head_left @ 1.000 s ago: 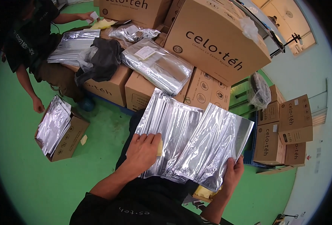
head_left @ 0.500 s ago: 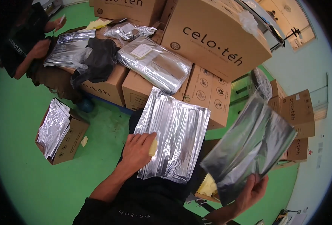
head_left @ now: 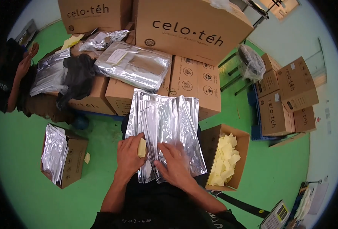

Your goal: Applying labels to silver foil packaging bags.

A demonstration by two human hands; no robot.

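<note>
Over smooth green floor [head_left: 104, 168], the right hand [head_left: 172, 163], loosely spread, its hold unclear through blur, had returned from far right to the flat silver foil bags [head_left: 166, 114] stacked beneath both hands, recentring work there while the left hand [head_left: 129, 155] curled round pale-yellow paper [head_left: 142, 148].

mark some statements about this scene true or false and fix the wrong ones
1. The left hand holds a small yellow piece. True.
2. The right hand is hidden from view. False: it shows plainly, over the silver sheets.
3. The open carton on the person's right holds yellow scraps. True.
4. The floor is grey. False: it is green.
</note>
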